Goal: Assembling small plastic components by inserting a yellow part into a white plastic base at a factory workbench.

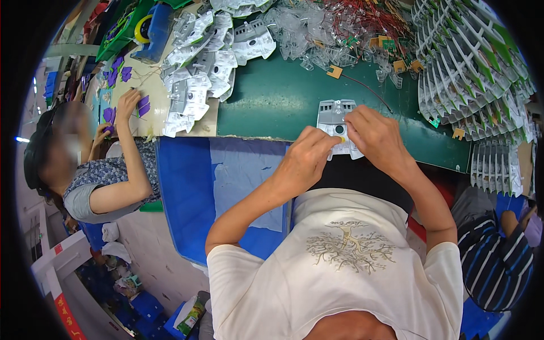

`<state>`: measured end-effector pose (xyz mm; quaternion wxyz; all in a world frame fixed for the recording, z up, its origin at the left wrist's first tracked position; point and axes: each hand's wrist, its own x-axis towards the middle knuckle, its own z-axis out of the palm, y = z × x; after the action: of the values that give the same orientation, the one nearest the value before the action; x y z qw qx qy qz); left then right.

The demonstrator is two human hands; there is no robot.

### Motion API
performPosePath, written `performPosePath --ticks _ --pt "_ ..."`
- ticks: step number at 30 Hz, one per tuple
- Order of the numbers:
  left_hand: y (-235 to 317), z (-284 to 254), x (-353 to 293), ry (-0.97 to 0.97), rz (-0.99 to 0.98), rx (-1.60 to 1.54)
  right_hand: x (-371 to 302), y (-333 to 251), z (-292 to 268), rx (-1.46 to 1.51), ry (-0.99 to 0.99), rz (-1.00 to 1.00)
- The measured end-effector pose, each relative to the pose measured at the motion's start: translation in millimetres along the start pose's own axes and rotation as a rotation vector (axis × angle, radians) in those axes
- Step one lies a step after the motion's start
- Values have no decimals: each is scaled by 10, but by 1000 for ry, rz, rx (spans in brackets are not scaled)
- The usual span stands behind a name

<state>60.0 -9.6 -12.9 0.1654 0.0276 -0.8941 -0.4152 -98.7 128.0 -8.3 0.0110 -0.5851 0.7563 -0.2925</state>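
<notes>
A grey and white moulded plastic shell [336, 112] with a dark round hole lies at the front edge of the green table, partly covered by my hands. My left hand [309, 153] is closed, its fingertips pressed together over the shell's lower half. At those fingertips shows a small yellow piece [341, 139], mostly hidden. My right hand [377, 133] grips the shell's right side with bent fingers, thumb toward the middle. Just beyond, a small tan circuit board [334, 72] lies on the table, a dark red wire [368, 88] trailing from it.
Similar shells [195, 73] are piled at the left, and stacked shells [464, 68] rise at the right. Clear plastic parts [294, 34] and red wires [362, 20] heap at the back. A blue bin [187, 198] stands below the table edge. A co-worker [107, 170] handles purple pieces at left.
</notes>
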Motion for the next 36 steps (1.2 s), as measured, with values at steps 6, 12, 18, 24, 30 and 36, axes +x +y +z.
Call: performPosePath --ticks 6,12,18,24,30,36 --pt "-139 -211 372 17 148 -47 -4 -20 -28 -43 -185 -49" --pt "-639 -65 1268 105 291 323 -34 -43 -86 -35 -187 -33" --pt "-661 -101 1412 -34 333 671 -98 -93 -132 -82 -208 31" --pt "-408 -225 922 93 197 224 -122 -54 -128 -31 -168 46" --pt "-299 -101 284 81 249 171 -107 0 -94 -11 -117 -53" --pt "-270 -31 257 10 322 327 -137 22 -40 -1 -82 -32"
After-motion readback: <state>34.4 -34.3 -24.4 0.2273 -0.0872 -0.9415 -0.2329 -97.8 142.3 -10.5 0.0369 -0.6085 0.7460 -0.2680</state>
